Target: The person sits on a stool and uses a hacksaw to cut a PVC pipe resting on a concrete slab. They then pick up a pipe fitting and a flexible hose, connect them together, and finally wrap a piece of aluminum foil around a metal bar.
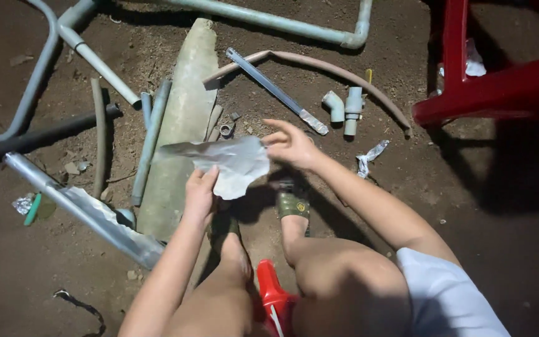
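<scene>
Silvery foil sheet (235, 163) between both hands

One head-worn camera looks steeply down, close over the dirt ground (481, 249) before the person's knees.
</scene>
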